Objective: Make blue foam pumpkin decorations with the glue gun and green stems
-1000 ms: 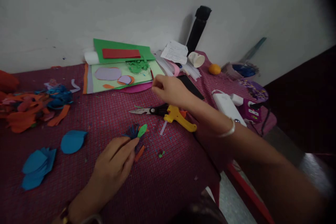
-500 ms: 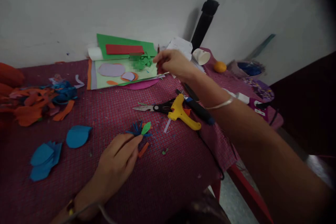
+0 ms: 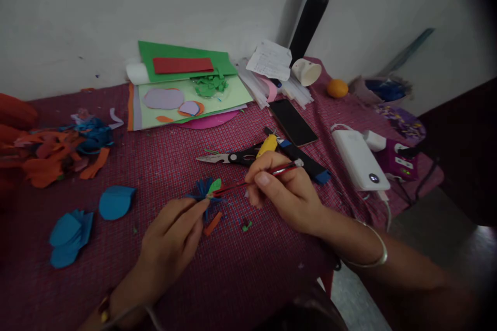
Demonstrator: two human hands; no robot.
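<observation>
A table [image 3: 240, 279] under a red checked cloth stands against a plain white wall [image 3: 116, 5]. At the back lies a stack of coloured paper sheets [image 3: 233, 94], with a black tube [image 3: 312, 10] leaning on the wall beside it and a paper cup [image 3: 306, 71] on its side nearby. A phone [image 3: 293, 121] lies face up, and to its right there is a white power bank [image 3: 359, 160]. Scissors [image 3: 229, 157] and a yellow glue gun [image 3: 267, 145] rest in the middle of the cloth. Orange scraps [image 3: 42, 165] pile up at the far left, and blue paper pieces [image 3: 116, 201] lie nearer the front.

The left hand [image 3: 171, 240] rests on the cloth with its fingers close together, their tips pinching the base of a small paper flower [image 3: 202, 192], a blue fringe with a green leaf. The flower sits just past those fingertips, low over the cloth. The right hand [image 3: 287, 194] grips a red pencil [image 3: 256, 178] between thumb and curled fingers, as for writing. The pencil slants left, and its tip touches the green leaf, between the two hands
</observation>
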